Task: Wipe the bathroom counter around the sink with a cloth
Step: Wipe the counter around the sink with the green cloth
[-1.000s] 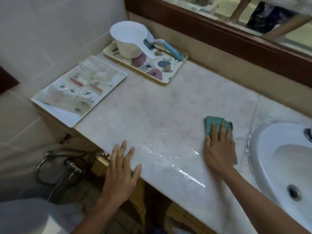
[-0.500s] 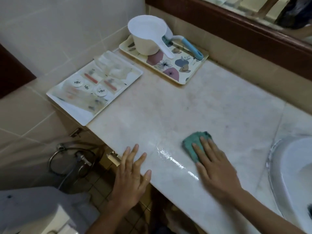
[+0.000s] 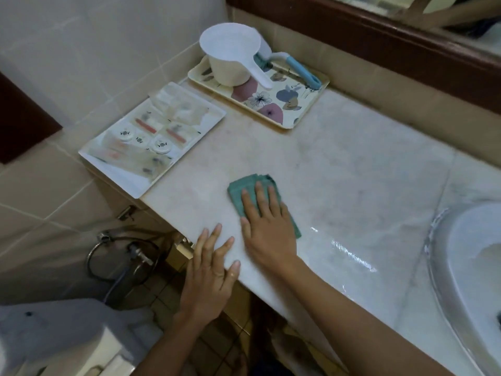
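right hand (image 3: 267,234) lies flat, pressing the teal cloth (image 3: 245,189); counter (image 3: 352,164) near the sink (image 3: 444,267) looks wet, left stretch seems unwiped.

A: any labels or brand names you can actually read here?

B: nope, nothing legible. the packets (image 3: 151,137) on the white tray (image 3: 127,183) left of the floral tray (image 3: 295,109) have small dark marks and red stripes, but it's all too blurry to read.
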Tool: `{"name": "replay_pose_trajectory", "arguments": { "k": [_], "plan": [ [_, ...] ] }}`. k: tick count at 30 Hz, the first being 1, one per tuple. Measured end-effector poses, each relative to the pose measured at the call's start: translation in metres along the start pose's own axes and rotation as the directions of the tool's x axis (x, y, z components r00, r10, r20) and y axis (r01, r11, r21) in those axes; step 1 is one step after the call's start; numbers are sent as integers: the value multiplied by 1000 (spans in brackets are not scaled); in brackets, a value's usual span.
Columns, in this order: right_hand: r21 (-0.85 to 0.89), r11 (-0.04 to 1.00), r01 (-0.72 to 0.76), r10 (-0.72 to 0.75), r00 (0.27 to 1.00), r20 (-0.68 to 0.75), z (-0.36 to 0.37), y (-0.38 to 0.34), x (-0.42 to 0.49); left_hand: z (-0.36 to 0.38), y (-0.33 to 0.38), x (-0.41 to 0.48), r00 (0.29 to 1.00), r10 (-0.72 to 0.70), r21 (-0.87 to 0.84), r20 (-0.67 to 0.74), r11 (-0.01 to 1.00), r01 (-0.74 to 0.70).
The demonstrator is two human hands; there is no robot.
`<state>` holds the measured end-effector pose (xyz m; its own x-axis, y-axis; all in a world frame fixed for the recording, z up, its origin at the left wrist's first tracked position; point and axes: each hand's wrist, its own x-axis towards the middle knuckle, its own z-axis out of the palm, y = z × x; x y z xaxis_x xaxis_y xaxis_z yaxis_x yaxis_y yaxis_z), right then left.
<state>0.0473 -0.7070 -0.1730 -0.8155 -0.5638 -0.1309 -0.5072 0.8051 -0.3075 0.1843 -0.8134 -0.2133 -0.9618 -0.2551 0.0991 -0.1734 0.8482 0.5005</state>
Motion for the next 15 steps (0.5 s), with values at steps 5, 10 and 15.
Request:
{"name": "replay_pose_trajectory", "arguments": {
  "k": [5, 10, 15],
  "plan": [
    [-40, 986, -163, 160, 986, -54, -2, 58, -112, -1, -1, 1, 1000, 10, -26, 11, 1000, -10],
    [5, 889, -458, 455, 881, -131, -15, 121, -201, -4, 8, 0, 997, -72, -17, 10, 997, 72],
    [268, 763, -589, 642, 739, -203, -29, 152, -273, -9, 45, -1, 963, -270, -72, -6, 961, 269]
  ]
}}
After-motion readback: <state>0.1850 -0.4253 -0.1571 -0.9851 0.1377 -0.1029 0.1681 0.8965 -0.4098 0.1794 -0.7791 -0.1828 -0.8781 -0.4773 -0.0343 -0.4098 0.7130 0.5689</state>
